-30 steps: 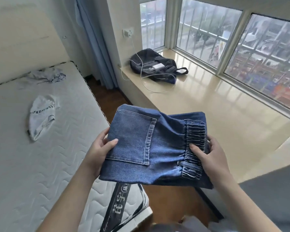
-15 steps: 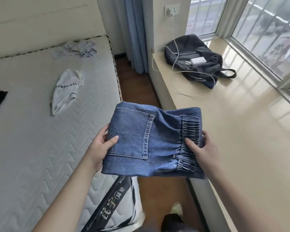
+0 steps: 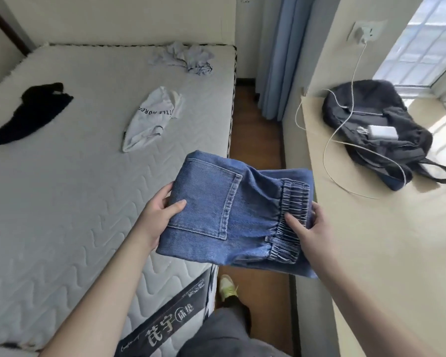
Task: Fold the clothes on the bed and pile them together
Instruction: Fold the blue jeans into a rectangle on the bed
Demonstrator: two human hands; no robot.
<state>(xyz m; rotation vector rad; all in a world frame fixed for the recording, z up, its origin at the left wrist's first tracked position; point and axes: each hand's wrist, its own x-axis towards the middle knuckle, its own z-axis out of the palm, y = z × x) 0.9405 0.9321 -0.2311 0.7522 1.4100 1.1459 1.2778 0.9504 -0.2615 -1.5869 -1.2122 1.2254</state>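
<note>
A folded pair of blue jeans (image 3: pixel 229 210) hangs in the air over the bed's near right corner, pocket side up. My left hand (image 3: pixel 157 217) grips its left edge, thumb on top. My right hand (image 3: pixel 307 228) grips the elastic waistband on the right. On the white mattress (image 3: pixel 62 202) lie three loose garments: a white shirt with black lettering (image 3: pixel 152 119) in the middle, a black garment (image 3: pixel 29 112) at the left, and a crumpled pale one (image 3: pixel 186 57) at the far edge.
A narrow strip of wooden floor (image 3: pixel 255 140) runs between the bed and a beige window ledge (image 3: pixel 384 240). On the ledge lie a dark bag (image 3: pixel 376 124), a white charger (image 3: pixel 381 132) and its cable. A blue curtain (image 3: pixel 281 55) hangs behind. My foot (image 3: pixel 227 287) stands beside the bed.
The view has swung left from the window toward the bed, bringing the black garment into sight. Both hands keep the same hold on the folded jeans.
</note>
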